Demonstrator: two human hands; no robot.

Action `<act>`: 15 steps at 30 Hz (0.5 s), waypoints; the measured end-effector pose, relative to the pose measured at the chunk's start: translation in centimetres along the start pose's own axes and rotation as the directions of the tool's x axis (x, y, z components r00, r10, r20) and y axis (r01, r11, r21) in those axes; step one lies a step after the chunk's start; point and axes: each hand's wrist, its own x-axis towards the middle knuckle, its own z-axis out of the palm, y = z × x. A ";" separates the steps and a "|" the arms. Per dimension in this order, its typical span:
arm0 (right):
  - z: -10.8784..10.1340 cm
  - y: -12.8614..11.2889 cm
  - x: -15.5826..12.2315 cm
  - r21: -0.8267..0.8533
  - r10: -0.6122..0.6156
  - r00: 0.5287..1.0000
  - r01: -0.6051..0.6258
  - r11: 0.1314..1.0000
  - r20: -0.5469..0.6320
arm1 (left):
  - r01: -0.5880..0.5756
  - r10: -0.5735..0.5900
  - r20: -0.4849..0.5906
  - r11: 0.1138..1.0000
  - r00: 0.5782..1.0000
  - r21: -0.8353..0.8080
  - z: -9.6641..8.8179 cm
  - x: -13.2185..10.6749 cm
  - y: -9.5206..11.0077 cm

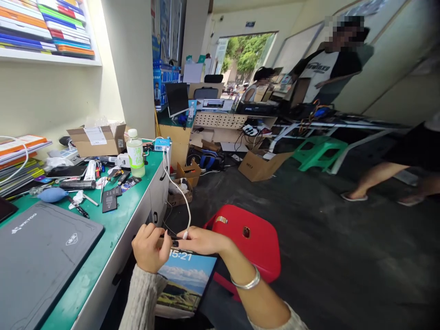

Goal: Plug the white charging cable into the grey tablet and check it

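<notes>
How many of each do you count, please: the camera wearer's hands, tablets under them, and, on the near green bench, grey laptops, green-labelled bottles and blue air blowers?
Hands: 2 (left hand, right hand)
Tablet: 1
Grey laptop: 1
Green-labelled bottle: 1
Blue air blower: 1
Total: 6

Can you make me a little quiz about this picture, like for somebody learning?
1. True or false: the shiny, ring-shaped silver bracelet is on the same arm as the right hand.
2. The grey, closed, rectangular laptop lies on: A) a red case; B) the green-topped desk; C) the floor.
3. Fill the gap: on the flat, rectangular tablet, clouds hang in a ____ sky.

Key: 1. True; 2. B; 3. blue.
</notes>
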 end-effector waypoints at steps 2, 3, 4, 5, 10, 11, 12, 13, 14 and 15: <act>-0.1 -0.3 -0.6 -0.006 0.038 0.999 -0.038 0.999 0.005 | -0.001 0.000 -0.013 0.999 1.000 -0.046 0.2 0.1 0.3; -0.1 -0.4 -1.0 -0.011 0.066 0.998 -0.066 0.998 -0.006 | -0.004 0.002 -0.019 0.997 1.000 -0.072 0.4 0.2 0.4; 0.0 -0.5 -1.4 -0.017 0.097 0.995 -0.097 0.995 -0.024 | -0.008 0.006 -0.023 0.995 1.000 -0.099 0.6 0.3 0.6; 0.0 -0.6 -1.8 -0.019 0.128 0.991 -0.129 0.991 -0.046 | -0.012 0.009 -0.027 0.992 1.000 -0.127 0.8 0.3 0.8; 0.3 -0.7 -3.6 0.006 0.209 0.970 -0.210 0.978 -0.122 | -0.022 0.012 -0.039 0.966 0.999 -0.257 2.6 0.4 1.7; 0.2 -0.7 -3.8 0.010 0.222 0.966 -0.223 0.975 -0.136 | -0.021 0.009 -0.041 0.960 0.999 -0.279 3.0 0.5 1.8; 0.2 -0.8 -4.1 0.012 0.239 0.959 -0.241 0.971 -0.151 | -0.020 0.007 -0.043 0.954 0.999 -0.300 3.4 0.5 1.9; 0.1 -0.9 -4.2 0.009 0.261 0.951 -0.263 0.965 -0.168 | -0.018 0.004 -0.045 0.947 0.999 -0.319 3.8 0.5 1.9; 0.0 -1.1 -4.4 0.000 0.280 0.942 -0.285 0.959 -0.187 | -0.016 0.000 -0.047 0.941 0.999 -0.338 4.1 0.6 2.0; -0.2 -1.4 -4.5 -0.015 0.296 0.933 -0.306 0.952 -0.205 | -0.014 -0.004 -0.049 0.935 0.999 -0.354 4.5 0.7 1.9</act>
